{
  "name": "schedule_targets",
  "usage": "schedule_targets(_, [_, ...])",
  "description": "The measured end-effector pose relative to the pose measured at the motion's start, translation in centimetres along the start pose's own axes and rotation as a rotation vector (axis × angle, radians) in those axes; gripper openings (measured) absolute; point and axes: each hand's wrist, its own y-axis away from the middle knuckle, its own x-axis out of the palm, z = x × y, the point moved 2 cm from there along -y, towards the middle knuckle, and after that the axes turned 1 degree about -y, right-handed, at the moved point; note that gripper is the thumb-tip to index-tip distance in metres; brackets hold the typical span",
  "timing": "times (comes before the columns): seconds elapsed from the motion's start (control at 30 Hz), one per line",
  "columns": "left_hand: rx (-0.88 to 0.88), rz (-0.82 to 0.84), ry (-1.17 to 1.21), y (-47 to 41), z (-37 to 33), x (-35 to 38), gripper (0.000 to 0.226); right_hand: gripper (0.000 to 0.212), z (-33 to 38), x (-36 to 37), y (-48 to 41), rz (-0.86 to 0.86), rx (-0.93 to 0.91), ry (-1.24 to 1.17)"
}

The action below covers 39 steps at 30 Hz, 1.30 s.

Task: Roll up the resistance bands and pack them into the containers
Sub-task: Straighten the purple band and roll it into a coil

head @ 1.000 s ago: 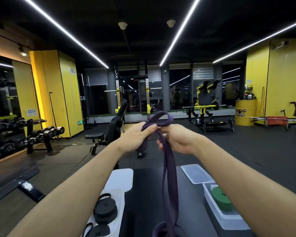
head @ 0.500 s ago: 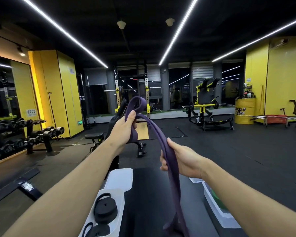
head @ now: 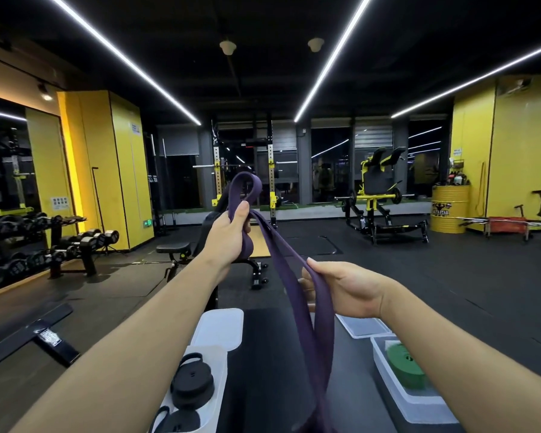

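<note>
Left hand (head: 228, 235) pinches the purple band's (head: 297, 295) top loop; right hand (head: 341, 289) curls round both strands below, above the counter (head: 278, 354) centre. Keep strands flat, tension even, then coil tight.

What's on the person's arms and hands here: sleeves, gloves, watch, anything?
Nothing worn that shows. The left hand and right hand have no gloves, rings or tape. The wrists carry no watch or band. The left forearm and right forearm are uncovered to the frame edge, with no sleeve in view, no markings and no cables.
</note>
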Motion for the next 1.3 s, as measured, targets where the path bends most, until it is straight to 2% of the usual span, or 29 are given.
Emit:
schedule_targets(0.13, [0.001, -0.023, -0.009, -0.1, 0.3, 0.4, 0.045, 0.037, 0.2, 0.0, 0.0, 0.021, -0.037, 0.048])
schedule_targets(0.27, [-0.044, -0.073, 0.022, -0.4, 1.0, 0.3, 0.047, 0.014, 0.5, -0.4, -0.9, -0.149, -0.110, -0.019])
schedule_targets(0.43, [-0.132, -0.110, 0.033, -0.7, 1.4, -0.2, 0.038, 0.019, 1.8, -1.1, -1.6, -0.359, -0.261, -0.034])
schedule_targets(0.53, [-0.136, -0.188, 0.104, -1.0, 1.4, -1.4, 0.038, 0.011, 2.6, -2.2, -1.0, -0.465, -0.296, 0.009])
schedule_targets(0.6, [-0.142, -0.197, 0.152, -0.8, 1.3, -1.7, 0.037, 0.014, 2.8, -2.7, -0.7, -0.491, -0.278, 0.077])
schedule_targets(0.7, [-0.103, -0.068, -0.002, 0.0, 1.3, -0.9, 0.037, 0.025, 3.2, -2.2, -1.0, -0.451, -0.258, 0.167])
schedule_targets(0.83, [-0.025, 0.204, -0.200, 1.6, 1.3, 2.3, 0.033, 0.020, 4.4, 0.2, -2.6, -0.401, -0.286, 0.238])
schedule_targets(0.9, [-0.031, 0.310, -0.174, 2.3, 1.4, 3.8, 0.027, 0.022, 5.2, 1.5, -3.4, -0.405, -0.299, 0.266])
schedule_targets(1.03, [-0.164, 0.367, 0.154, 2.9, 1.1, 5.0, 0.060, 0.031, 7.0, 2.6, -3.8, -0.511, -0.310, 0.352])
schedule_targets(1.07, [-0.159, 0.408, 0.175, 3.2, 0.7, 5.1, 0.060, 0.033, 7.3, 2.8, -3.8, -0.540, -0.306, 0.373])
schedule_targets(1.2, [0.015, 0.530, -0.027, 3.8, -0.1, 5.1, 0.021, 0.033, 8.1, 3.1, -4.4, -0.659, -0.254, 0.378])
schedule_targets(1.3, [0.010, 0.560, 0.034, 3.7, -0.1, 4.6, 0.016, 0.029, 8.1, 3.0, -4.8, -0.644, -0.184, 0.300])
